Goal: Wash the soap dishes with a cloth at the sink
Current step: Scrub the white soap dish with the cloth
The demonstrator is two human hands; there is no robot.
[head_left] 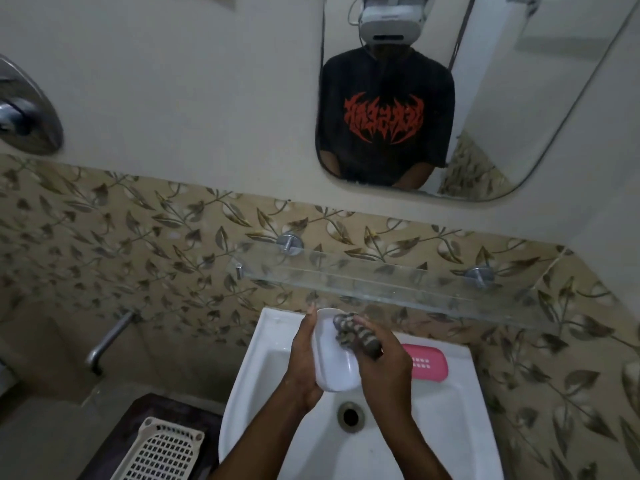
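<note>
Currently held over white ceramic sink [263,358]: white soap dish [334,362], smooth plastic, rounded oblong, gripped along one long edge by left hand [304,362]. Bunched in right hand [384,365], fingers closed: grey mottled cloth [356,332], pressed to dish interior. Resting on rear sink rim, right: pink soap dish [429,363], slotted. Open below: basin and drain [350,415]. Close overhead: glass shelf [398,282].

One head-worn wide-angle view looks steeply down from close above the sink [450,410], facing the tiled wall [138,244] and mirror [485,98] behind it.
</note>
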